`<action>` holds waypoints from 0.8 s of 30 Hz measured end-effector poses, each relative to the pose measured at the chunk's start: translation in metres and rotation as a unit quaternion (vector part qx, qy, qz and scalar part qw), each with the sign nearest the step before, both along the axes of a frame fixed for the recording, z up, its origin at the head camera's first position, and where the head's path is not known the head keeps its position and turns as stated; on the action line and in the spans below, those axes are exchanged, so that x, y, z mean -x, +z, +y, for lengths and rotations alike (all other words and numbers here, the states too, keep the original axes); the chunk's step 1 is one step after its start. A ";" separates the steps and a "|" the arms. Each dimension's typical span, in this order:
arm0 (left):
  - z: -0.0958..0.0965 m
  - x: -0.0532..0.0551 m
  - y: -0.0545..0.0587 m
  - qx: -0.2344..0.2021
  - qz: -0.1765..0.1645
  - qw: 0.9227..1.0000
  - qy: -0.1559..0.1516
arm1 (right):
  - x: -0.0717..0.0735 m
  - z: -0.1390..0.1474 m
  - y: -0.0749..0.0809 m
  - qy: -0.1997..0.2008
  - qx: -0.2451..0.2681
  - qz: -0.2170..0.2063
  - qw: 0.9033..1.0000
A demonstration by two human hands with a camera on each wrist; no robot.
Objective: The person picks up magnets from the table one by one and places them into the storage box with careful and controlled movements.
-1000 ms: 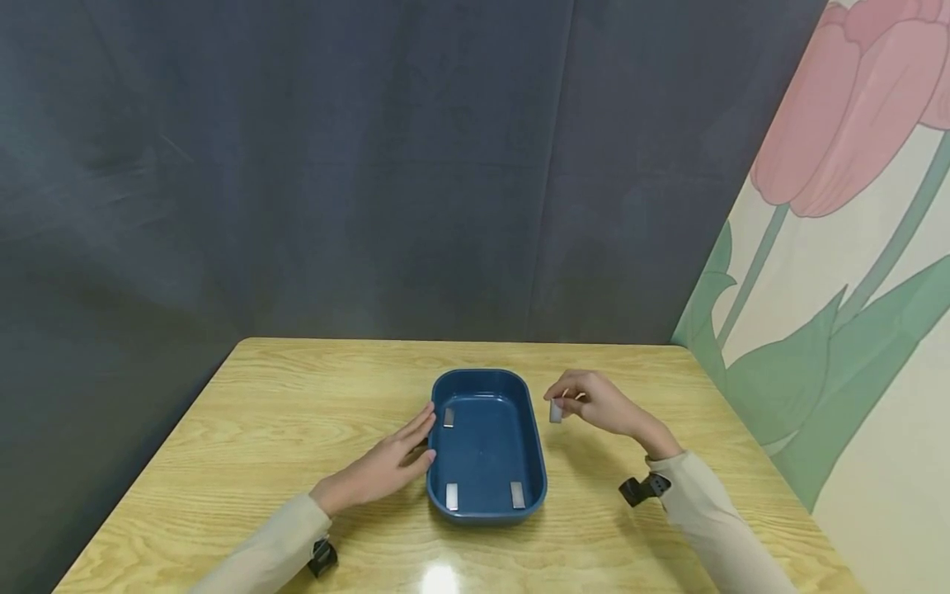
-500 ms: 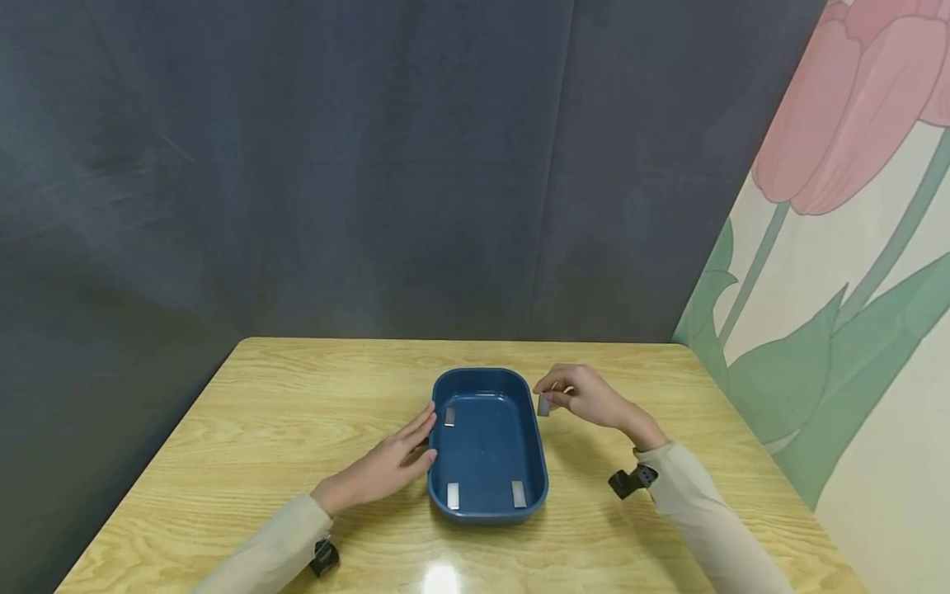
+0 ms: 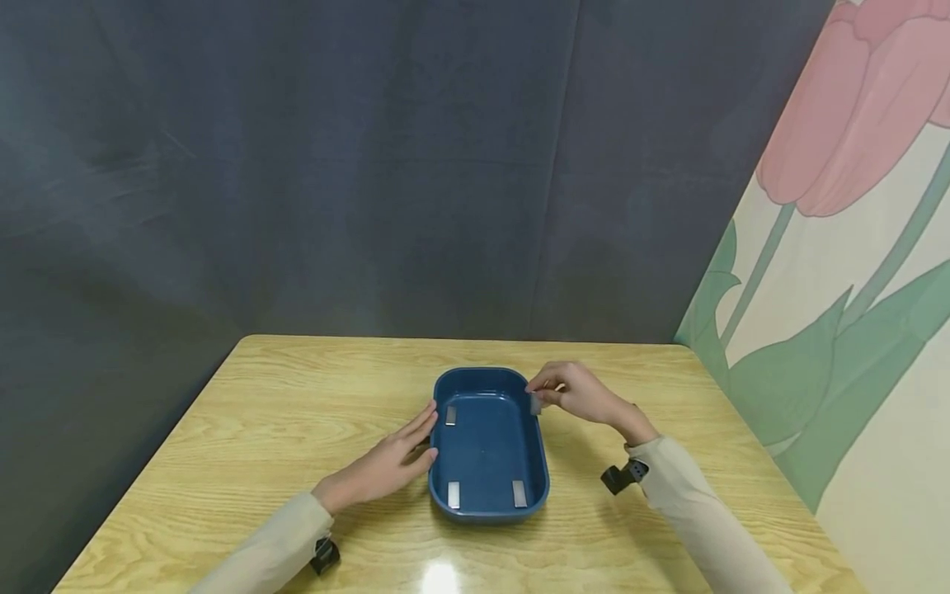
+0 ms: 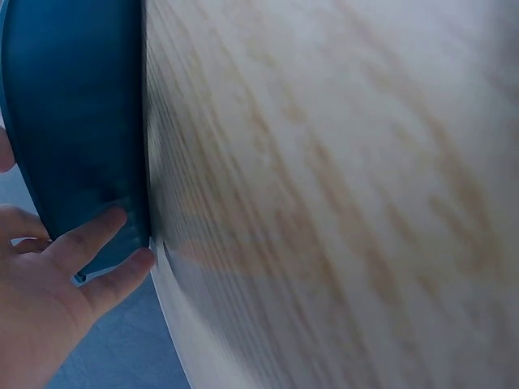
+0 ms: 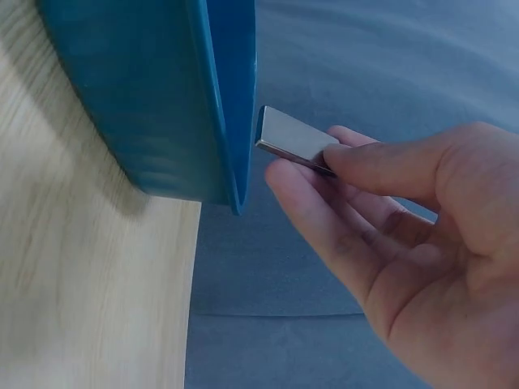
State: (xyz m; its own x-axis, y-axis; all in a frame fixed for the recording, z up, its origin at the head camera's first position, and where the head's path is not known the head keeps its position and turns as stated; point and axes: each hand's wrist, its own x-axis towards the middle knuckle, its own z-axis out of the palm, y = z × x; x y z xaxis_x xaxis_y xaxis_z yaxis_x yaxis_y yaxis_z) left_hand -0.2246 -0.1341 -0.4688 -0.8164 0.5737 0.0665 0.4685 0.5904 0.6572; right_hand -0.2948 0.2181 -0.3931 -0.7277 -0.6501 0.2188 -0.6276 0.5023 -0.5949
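A blue plastic bin (image 3: 484,452) with rounded corners stands on the table. Inside, three small silver rectangular blocks lie near its corners: a far-left block (image 3: 450,415), a near-left block (image 3: 453,495) and a near-right block (image 3: 519,493). My left hand (image 3: 389,467) touches the bin's left wall with its fingers extended. Between thumb and fingers, my right hand (image 3: 582,398) pinches another flat silver block (image 5: 296,135). That block is held at the height of the bin's far right rim; the right wrist view shows a small gap between it and the rim.
The wood-grain table (image 3: 312,396) extends around the bin on every side. A dark blue curtain (image 3: 386,181) hangs behind it. On the right rises a wall (image 3: 831,330) painted with tulips. Black wrist devices sit below both sleeves.
My right hand has moved left, carrying the silver block from beside the bin to its far right rim. The left hand and the blocks inside the bin have stayed put.
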 end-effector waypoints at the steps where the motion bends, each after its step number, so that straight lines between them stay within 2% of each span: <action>1: 0.000 0.000 0.000 0.000 0.001 1.000 0.001 | 0.001 -0.001 -0.001 0.002 0.001 -0.001 1.000; 9: 0.000 -0.001 -0.001 0.002 0.000 1.000 -0.002 | 0.005 -0.010 -0.007 0.001 0.004 -0.026 1.000; 18: 0.001 -0.001 0.000 0.005 0.003 1.000 0.002 | 0.009 -0.018 -0.007 -0.013 -0.023 -0.020 0.999; 24: 0.000 0.000 0.000 0.005 0.002 1.000 0.002 | 0.014 -0.023 -0.009 0.006 -0.021 -0.011 1.000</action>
